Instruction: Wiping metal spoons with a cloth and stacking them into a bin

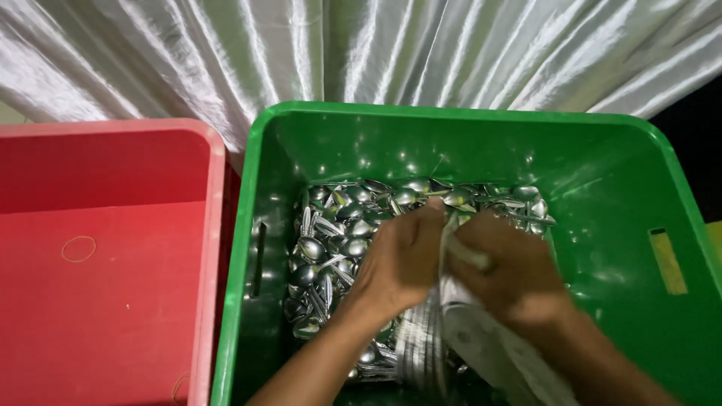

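Both my hands reach into a green plastic crate (451,124) that holds a heap of shiny metal spoons (338,225). My left hand (398,259) and my right hand (508,271) are closed together on a tight bundle of spoons (429,346), held near the crate's front. A pale band or strip (466,252) crosses the bundle under my right fingers. The picture is blurred around the hands, so the bundle's ends are hard to make out.
A red plastic crate (210,225) stands to the left, touching the green one. A thin rubber band (78,249) lies on its floor. Shiny white draped cloth (376,53) hangs behind both crates.
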